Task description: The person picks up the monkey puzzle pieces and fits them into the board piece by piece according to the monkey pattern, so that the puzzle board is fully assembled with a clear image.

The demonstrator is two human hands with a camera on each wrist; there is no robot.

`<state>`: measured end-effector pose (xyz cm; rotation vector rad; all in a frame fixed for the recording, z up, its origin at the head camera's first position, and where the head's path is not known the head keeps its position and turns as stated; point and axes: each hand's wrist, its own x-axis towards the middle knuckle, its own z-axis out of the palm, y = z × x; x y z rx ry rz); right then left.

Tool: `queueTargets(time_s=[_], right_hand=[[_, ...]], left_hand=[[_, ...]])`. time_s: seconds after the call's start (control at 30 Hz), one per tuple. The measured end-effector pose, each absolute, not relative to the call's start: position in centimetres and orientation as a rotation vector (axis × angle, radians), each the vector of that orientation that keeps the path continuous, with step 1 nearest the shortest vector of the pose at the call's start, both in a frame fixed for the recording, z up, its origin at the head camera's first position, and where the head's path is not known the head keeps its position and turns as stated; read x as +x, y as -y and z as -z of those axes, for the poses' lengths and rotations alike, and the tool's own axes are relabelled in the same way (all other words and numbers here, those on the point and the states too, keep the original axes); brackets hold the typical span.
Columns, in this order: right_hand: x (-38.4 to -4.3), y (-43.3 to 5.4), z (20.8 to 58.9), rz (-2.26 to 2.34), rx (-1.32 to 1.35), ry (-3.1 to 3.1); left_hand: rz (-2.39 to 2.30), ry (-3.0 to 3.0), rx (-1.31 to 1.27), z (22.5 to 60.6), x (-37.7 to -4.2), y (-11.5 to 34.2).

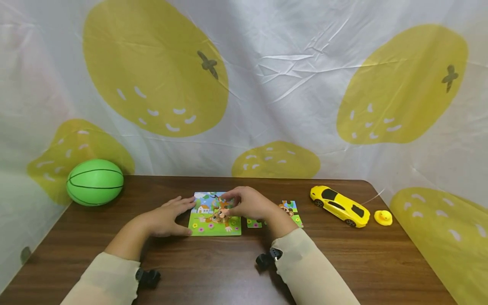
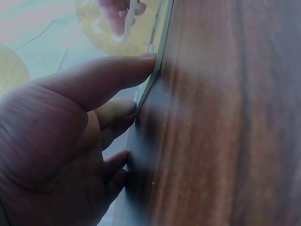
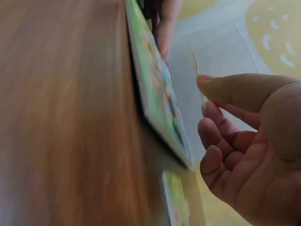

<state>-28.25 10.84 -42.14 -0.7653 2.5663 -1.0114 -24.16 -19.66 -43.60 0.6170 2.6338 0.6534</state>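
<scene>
A square jigsaw puzzle board (image 1: 198, 230) with a cartoon animal, a house and flowers lies on the brown table. My left hand (image 1: 165, 218) is at its left side, thumb and fingers spread apart. In the left wrist view the thumb (image 2: 127, 70) touches the board's edge. Above the board's right part, my right hand (image 1: 251, 205) pinches a thin puzzle piece (image 3: 194, 61) between thumb and fingers. The piece stands edge-on in the right wrist view, apart from the board, so its picture is hidden. Loose puzzle pieces (image 1: 291, 206) lie right of the board, partly behind the right wrist.
A green ball (image 1: 95, 183) sits at the table's back left. On the right are a yellow toy car (image 1: 339, 206) and a small yellow rubber duck (image 1: 383, 217). A white curtain (image 1: 274, 106) with yellow fruit prints hangs behind the wooden table (image 1: 206, 271).
</scene>
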Motion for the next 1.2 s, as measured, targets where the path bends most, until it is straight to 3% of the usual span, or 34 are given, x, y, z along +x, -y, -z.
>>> queueTargets(time_s=[1.2], right_hand=[[-29.0, -7.7, 43.9, 0.927, -0.675, -2.553]], left_hand=[[-0.656, -2.631, 0.629, 43.5, -24.1, 19.8]])
